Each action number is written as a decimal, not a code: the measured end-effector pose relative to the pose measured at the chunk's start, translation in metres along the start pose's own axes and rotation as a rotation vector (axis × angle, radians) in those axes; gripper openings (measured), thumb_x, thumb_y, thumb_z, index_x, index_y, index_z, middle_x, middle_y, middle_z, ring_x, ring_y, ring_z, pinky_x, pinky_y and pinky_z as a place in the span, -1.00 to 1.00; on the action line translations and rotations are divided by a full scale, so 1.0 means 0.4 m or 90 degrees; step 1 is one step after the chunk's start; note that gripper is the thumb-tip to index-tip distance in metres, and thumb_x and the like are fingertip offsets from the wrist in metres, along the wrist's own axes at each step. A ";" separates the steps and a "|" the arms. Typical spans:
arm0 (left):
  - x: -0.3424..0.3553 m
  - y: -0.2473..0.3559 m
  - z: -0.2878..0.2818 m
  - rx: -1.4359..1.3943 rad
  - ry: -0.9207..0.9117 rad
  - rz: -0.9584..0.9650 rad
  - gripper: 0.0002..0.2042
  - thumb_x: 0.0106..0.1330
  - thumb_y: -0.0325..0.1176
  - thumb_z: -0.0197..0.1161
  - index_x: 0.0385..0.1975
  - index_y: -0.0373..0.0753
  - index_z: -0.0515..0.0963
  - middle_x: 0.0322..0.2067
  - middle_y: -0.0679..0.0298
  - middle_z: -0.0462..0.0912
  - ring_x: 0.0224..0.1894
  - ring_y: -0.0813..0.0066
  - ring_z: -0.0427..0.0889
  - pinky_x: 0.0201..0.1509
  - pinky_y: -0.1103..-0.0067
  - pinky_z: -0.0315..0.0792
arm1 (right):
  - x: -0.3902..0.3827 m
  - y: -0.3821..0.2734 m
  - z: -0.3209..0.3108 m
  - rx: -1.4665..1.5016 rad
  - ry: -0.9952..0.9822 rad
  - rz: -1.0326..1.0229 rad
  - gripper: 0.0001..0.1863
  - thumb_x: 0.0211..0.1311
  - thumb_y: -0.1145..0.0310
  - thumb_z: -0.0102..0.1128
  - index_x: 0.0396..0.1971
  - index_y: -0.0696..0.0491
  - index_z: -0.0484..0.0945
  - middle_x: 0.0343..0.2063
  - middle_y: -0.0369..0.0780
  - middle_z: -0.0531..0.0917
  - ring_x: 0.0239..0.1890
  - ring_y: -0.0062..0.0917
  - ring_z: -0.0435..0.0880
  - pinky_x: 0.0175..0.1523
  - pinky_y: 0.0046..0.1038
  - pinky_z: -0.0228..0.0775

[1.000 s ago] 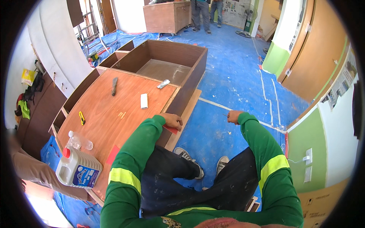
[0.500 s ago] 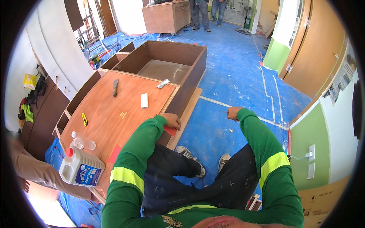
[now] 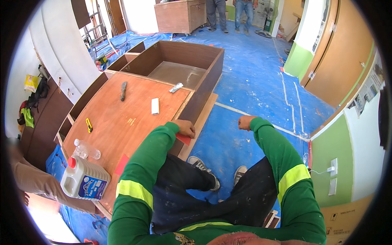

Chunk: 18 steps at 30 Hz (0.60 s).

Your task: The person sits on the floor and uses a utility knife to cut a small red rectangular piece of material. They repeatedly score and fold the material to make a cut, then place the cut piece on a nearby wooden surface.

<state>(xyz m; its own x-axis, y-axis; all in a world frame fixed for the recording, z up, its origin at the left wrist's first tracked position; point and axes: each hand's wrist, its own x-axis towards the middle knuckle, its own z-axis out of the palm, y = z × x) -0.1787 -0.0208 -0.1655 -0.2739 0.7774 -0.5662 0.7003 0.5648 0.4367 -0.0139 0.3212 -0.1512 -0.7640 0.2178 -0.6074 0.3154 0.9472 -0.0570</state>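
Observation:
My left hand [image 3: 186, 128] is closed at the near right edge of a brown wooden cabinet [image 3: 199, 99] lying on its side. A red sheet of sandpaper [image 3: 183, 139] shows under its fingers. My right hand [image 3: 246, 122] is curled into a fist above the blue floor sheeting, apart from the cabinet; whatever it may hold is hidden. On the cabinet's reddish plywood panel [image 3: 141, 96] lie a white block [image 3: 155, 106], a crumpled silvery packet [image 3: 176, 87], a dark-handled tool [image 3: 123, 91] and a yellow cutter knife [image 3: 89, 125]. A second red sheet [image 3: 121, 164] rests beside my left forearm.
A paint thinner jug [image 3: 84, 179] with a red cap and a clear plastic bottle [image 3: 87, 149] sit on the panel's near left. Another person's leg [image 3: 49, 183] is beside them. Two people [image 3: 244, 16] stand at the back near a wooden chest [image 3: 175, 18]. Blue sheeting [image 3: 241, 90] covers the floor.
My right hand has shifted slightly left. My left hand stays at the cabinet edge. One of the people at the back has moved right. The view has tilted a little.

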 end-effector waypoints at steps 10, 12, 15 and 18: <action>0.037 -0.023 0.009 0.030 0.010 0.024 -0.50 0.26 0.04 0.41 0.05 -0.21 0.76 -0.05 0.14 0.83 0.02 0.20 0.76 0.14 0.34 0.55 | -0.044 0.102 0.005 0.060 0.038 0.028 -0.63 0.38 0.12 0.24 -0.10 0.14 0.72 -0.38 -0.12 0.77 -0.42 -0.28 0.74 -0.22 -0.10 0.59; 0.027 -0.024 0.014 0.041 0.016 0.020 -0.48 0.26 0.05 0.42 0.07 -0.22 0.75 -0.02 0.13 0.82 0.04 0.18 0.75 0.16 0.33 0.55 | -0.037 0.083 -0.007 0.036 0.002 0.037 -0.60 0.47 0.07 0.23 0.02 0.08 0.69 -0.42 -0.17 0.72 -0.43 -0.34 0.66 -0.23 -0.11 0.54; 0.020 -0.019 0.019 0.066 0.018 0.004 -0.46 0.26 0.06 0.42 0.09 -0.22 0.74 0.03 0.11 0.80 0.09 0.15 0.74 0.20 0.33 0.54 | -0.019 0.058 -0.004 0.063 0.019 0.010 -0.61 0.46 0.07 0.24 -0.01 0.08 0.70 -0.43 -0.16 0.72 -0.43 -0.34 0.67 -0.24 -0.12 0.54; 0.016 -0.009 0.016 0.079 0.015 -0.007 -0.44 0.25 0.07 0.42 0.11 -0.22 0.73 0.06 0.10 0.79 0.14 0.12 0.73 0.24 0.32 0.54 | 0.003 0.040 0.000 0.033 0.023 -0.010 -0.61 0.44 0.07 0.24 -0.01 0.08 0.70 -0.42 -0.16 0.73 -0.42 -0.33 0.68 -0.24 -0.13 0.54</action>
<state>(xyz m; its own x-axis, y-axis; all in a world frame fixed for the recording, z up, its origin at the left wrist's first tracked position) -0.1786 -0.0196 -0.1752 -0.2963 0.7790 -0.5526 0.7731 0.5353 0.3401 -0.0096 0.3366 -0.1528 -0.7889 0.2119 -0.5768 0.3306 0.9376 -0.1078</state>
